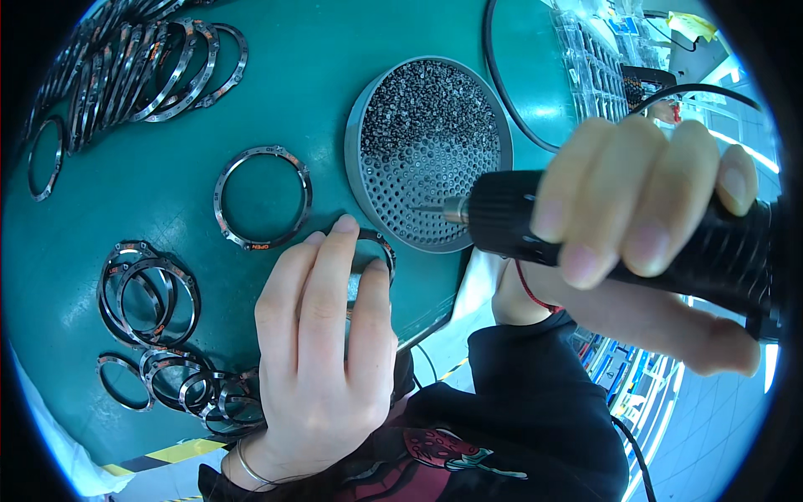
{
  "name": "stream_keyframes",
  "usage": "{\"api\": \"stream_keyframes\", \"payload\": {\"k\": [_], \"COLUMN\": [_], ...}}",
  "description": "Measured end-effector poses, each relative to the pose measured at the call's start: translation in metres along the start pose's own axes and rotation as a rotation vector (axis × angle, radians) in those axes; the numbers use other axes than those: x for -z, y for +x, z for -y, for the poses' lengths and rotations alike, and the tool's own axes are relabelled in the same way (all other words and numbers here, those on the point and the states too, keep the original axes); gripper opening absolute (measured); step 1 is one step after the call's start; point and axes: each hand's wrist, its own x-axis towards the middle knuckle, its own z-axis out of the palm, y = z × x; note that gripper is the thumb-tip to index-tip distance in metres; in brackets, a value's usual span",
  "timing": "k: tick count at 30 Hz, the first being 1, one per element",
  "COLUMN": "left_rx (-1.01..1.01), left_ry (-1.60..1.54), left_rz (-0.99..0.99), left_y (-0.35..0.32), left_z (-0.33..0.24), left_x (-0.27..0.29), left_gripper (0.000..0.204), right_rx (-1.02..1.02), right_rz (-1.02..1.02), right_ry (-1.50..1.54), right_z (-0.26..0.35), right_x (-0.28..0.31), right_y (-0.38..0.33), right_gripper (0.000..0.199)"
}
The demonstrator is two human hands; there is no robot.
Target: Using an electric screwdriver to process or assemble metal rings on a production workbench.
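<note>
My left hand lies over a dark metal ring near the table edge, its fingers steadying it; much of the ring is hidden under them. My right hand is wrapped round a black electric screwdriver, held sideways in the air. The thin bit points left, over a round grey dish with a perforated plate inside. Tiny screws heap at the far side of the dish and sit scattered among the holes. Left of the dish, a single metal ring rests flat on the table.
Many more rings are lined up in the far left corner, and loose rings overlap at the near left. A black cable curves past the dish. Clear plastic trays stand at the far right of the green table.
</note>
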Motion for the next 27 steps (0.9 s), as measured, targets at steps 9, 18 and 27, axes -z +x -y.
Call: {"api": "stream_keyframes", "payload": {"k": [9,18,27], "left_rx": [0.002,-0.010,0.007], "left_ry": [0.007,-0.017,0.003], "left_rz": [0.002,-0.004,-0.010], "left_y": [-0.003,-0.002,-0.006], "left_z": [0.003,0.000,0.002], "left_x": [0.000,-0.001,-0.003], "left_gripper": [0.016,0.017,0.017], "right_rx": [0.151,0.111,0.113], "right_rz": [-0.045,-0.013,-0.008], "right_ry": [0.168,0.084,0.107], "right_z": [-0.026,-0.020,-0.028], "right_x": [-0.028,-0.031,-0.035], "right_y": [-0.001,-0.001,-0.004], "right_gripper": [0.066,0.068,0.070]}}
